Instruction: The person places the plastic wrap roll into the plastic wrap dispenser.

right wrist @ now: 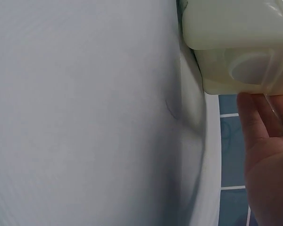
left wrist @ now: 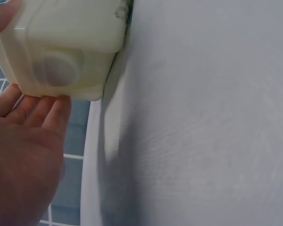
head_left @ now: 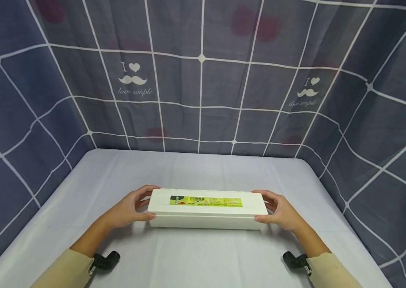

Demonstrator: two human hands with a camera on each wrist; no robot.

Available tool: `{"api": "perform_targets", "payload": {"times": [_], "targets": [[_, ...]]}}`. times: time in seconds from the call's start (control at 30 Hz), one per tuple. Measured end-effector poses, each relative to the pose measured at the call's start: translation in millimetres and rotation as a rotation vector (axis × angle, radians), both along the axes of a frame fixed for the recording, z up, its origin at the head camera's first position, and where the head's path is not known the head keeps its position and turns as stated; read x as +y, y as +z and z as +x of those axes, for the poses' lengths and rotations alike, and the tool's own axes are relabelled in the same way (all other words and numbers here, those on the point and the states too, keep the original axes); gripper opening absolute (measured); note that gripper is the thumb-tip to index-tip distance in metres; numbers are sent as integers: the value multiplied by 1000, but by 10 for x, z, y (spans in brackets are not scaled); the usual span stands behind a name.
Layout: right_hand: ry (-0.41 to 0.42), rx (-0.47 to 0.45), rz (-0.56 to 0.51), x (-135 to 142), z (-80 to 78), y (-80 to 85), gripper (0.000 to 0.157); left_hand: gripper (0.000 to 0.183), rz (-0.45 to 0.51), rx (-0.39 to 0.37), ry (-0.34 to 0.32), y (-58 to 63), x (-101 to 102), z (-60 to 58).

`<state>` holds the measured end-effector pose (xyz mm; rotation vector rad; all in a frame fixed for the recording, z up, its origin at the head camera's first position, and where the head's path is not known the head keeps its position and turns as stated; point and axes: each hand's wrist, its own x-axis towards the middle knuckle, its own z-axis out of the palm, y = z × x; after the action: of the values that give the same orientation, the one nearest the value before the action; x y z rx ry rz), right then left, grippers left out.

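Note:
A long white plastic cling film box with a yellow-green label on its lid lies crosswise before me at the white-covered table. My left hand grips its left end, thumb on the near side and fingers on the far side. At the opposite end my right hand holds it the same way. Each wrist view shows an end of the box with a round shape, and fingers against its far side. Whether the box touches the table or is slightly raised, I cannot tell.
A white cloth covers the table. Dark grey-blue checked curtains with white lines hang behind it and along both sides. Black camera mounts sit at both wrists, by the beige sleeves.

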<state>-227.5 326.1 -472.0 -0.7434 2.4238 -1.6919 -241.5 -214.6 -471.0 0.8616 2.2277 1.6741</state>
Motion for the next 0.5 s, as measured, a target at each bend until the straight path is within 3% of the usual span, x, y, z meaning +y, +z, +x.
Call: {"api": "perform_targets", "payload": {"times": [0.5], "targets": [[-2,7,0,18,-27,-31,82,80,-17,7,22,-2,18,-12]]}}
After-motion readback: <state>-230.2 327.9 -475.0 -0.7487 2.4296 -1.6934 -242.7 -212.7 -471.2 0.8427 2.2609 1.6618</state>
